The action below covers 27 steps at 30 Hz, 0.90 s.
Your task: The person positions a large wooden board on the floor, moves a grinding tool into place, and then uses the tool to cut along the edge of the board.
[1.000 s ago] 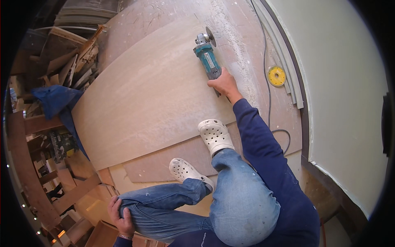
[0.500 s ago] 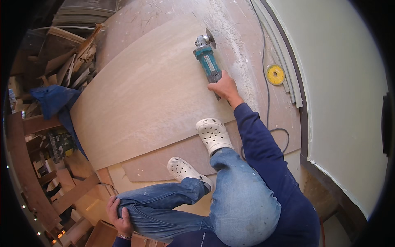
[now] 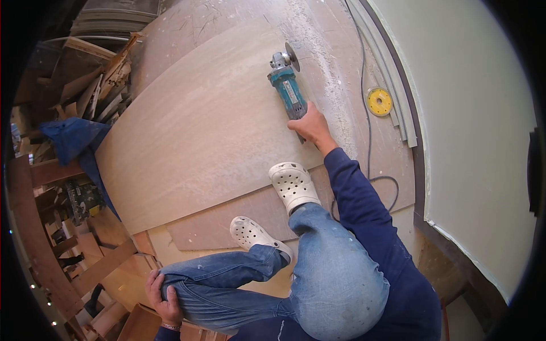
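My right hand (image 3: 314,128) is wrapped round the rear body of a teal and grey angle grinder (image 3: 291,94). The grinder points away from me, its round disc (image 3: 292,57) standing on edge at the far end, close to a strip of pale dust. Beneath the tool lies a large beige board (image 3: 187,142); I cannot tell whether the disc touches it. My left hand (image 3: 165,298) rests on my bent left knee, thumb apart from the fingers, with no tool in it.
A yellow disc (image 3: 379,102) lies on the right beside the grinder's cord (image 3: 368,142) and long grey strips (image 3: 401,113). A pale wall panel (image 3: 472,142) borders the right. Scrap wood (image 3: 111,85) and a blue sheet (image 3: 74,136) crowd the left. My white clogs (image 3: 293,184) are by the board's near edge.
The grinder has come very slightly toward me, still in my right hand. The view has shifted a little. My left hand stays on the knee.
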### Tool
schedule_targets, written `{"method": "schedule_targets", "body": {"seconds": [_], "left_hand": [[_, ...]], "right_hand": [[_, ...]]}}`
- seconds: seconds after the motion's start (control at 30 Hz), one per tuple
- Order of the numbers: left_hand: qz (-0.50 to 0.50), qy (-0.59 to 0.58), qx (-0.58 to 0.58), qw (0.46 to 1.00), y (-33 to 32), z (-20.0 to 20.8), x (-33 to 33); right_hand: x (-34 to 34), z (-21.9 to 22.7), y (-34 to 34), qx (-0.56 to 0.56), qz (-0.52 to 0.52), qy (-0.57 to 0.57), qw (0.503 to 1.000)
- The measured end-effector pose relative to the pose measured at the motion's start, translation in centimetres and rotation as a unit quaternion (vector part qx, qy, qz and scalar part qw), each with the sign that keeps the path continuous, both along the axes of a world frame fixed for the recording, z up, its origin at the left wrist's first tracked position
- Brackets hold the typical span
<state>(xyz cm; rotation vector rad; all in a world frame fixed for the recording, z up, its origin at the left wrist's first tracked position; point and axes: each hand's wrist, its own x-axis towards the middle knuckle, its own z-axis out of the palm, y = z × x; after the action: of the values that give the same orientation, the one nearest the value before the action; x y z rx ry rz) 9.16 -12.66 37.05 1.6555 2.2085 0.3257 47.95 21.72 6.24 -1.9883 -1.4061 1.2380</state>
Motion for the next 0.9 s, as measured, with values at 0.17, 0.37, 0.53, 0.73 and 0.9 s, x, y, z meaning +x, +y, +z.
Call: {"method": "schedule_targets", "body": {"seconds": [0.17, 0.37, 0.53, 0.73, 0.9], "left_hand": [[-0.003, 0.003, -0.001, 1.000, 0.1, 0.1, 0.1], [-0.004, 0.007, -0.002, 1.000, 0.2, 0.2, 0.1], [-0.007, 0.014, 0.000, 1.000, 0.2, 0.2, 0.2], [-0.008, 0.011, 0.006, 1.000, 0.2, 0.6, 0.7], [-0.003, 0.013, 0.013, 1.000, 0.1, 0.8, 0.8]], "right_hand": [[0.1, 0.2, -0.5, -0.007, 0.000, 0.006, 1.000], [0.3, -0.2, -1.2, 0.008, -0.002, 0.009, 1.000], [0.4, -0.6, -2.0, 0.017, -0.005, 0.009, 1.000], [0.7, -0.8, -3.2, 0.016, 0.001, 0.001, 1.000], [0.8, -0.4, -3.8, 0.002, 0.002, -0.004, 1.000]]}}
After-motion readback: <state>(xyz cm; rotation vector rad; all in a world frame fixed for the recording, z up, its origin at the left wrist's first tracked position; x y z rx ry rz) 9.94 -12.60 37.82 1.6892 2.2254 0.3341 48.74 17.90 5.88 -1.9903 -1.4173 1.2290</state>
